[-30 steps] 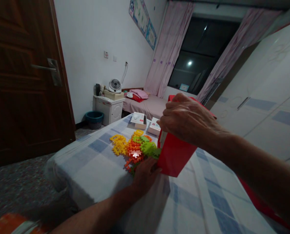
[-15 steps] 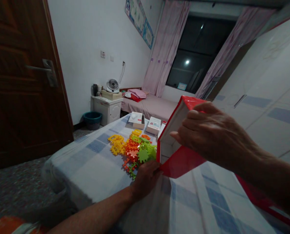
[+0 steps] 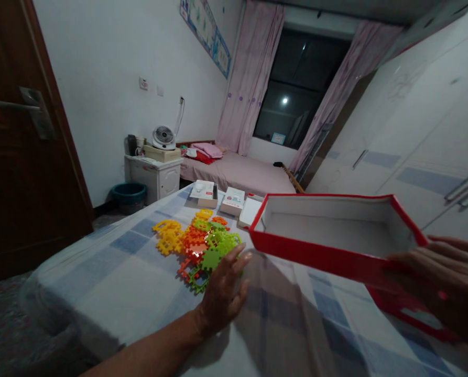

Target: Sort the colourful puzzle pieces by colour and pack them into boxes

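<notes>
A red box [image 3: 316, 261] with a pale inside is held up over the right part of the table, its open side facing up and toward me; nothing shows inside it. My right hand [image 3: 442, 267] grips its right end, partly blurred, with the fingertips hard to see. My left hand [image 3: 226, 290] is free of the box, fingers apart, just right of and near a pile of plastic building pieces [image 3: 202, 251]. The pieces are yellow, orange and green with notched edges, and lie heaped on the checked cloth.
Small white boxes [image 3: 232, 201] stand at the table's far edge. Below my right hand lies another red item [image 3: 410, 317], perhaps a lid. A blue-white checked cloth [image 3: 139, 293] covers the table. Beyond are a bed [image 3: 241, 170], a cabinet [image 3: 155, 178] with a fan, and a teal bucket [image 3: 129, 196].
The red box has moved right and turned from steeply tilted to nearly level. My left hand has let go of its lower edge and opened. The view has shifted right.
</notes>
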A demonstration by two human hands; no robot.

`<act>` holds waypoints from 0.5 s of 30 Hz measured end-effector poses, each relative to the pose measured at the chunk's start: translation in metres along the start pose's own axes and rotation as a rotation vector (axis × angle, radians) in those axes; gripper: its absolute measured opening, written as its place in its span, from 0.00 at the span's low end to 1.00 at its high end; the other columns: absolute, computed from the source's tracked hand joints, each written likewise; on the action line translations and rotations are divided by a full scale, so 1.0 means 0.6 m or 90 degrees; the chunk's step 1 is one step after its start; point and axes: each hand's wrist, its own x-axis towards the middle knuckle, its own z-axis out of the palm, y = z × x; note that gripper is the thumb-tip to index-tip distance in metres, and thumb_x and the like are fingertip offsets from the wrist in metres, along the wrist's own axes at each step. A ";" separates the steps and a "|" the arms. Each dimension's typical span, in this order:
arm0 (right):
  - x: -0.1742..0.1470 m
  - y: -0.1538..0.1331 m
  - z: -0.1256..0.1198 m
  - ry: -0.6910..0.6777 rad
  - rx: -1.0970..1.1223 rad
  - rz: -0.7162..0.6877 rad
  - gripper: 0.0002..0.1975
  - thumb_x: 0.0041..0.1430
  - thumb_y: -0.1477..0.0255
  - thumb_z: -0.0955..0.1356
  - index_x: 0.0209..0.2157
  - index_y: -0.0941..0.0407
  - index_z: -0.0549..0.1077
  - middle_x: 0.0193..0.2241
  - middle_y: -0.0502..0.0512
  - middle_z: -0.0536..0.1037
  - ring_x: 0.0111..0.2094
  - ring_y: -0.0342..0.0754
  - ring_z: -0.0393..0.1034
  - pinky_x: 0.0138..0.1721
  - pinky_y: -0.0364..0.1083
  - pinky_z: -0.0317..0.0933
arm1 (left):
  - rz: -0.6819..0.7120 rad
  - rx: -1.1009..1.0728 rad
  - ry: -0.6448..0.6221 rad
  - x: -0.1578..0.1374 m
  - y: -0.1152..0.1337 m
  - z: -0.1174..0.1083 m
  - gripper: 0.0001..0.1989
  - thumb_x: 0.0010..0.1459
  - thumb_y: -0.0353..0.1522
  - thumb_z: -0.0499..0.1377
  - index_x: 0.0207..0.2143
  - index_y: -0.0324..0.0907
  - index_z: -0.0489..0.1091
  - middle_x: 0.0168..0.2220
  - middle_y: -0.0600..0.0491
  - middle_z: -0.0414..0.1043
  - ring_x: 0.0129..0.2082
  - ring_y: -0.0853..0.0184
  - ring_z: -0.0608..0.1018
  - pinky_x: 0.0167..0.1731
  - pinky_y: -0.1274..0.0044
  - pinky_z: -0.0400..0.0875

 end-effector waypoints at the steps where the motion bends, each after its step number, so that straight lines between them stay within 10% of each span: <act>1: 0.007 0.017 0.003 -0.039 -0.055 -0.052 0.23 0.53 0.45 0.57 0.24 0.46 0.72 0.24 0.53 0.76 0.29 0.52 0.67 0.44 0.56 0.57 | 0.008 0.025 -0.028 -0.004 -0.002 0.004 0.29 0.55 0.22 0.51 0.59 0.42 0.52 0.60 0.42 0.55 0.61 0.59 0.59 0.56 0.64 0.62; 7: 0.068 0.008 0.119 -0.078 -0.254 0.082 0.16 0.62 0.62 0.58 0.39 0.56 0.71 0.26 0.57 0.75 0.27 0.50 0.67 0.29 0.47 0.54 | 0.005 0.097 -0.138 -0.019 -0.012 0.023 0.24 0.49 0.20 0.51 0.49 0.41 0.63 0.58 0.42 0.60 0.58 0.57 0.64 0.52 0.62 0.67; 15: 0.180 -0.101 0.327 -0.170 -0.156 0.234 0.12 0.62 0.68 0.59 0.41 0.58 0.68 0.33 0.61 0.77 0.35 0.52 0.72 0.31 0.44 0.56 | 0.067 0.101 -0.178 -0.017 -0.008 0.016 0.21 0.45 0.19 0.50 0.42 0.39 0.67 0.56 0.41 0.62 0.59 0.57 0.64 0.53 0.62 0.66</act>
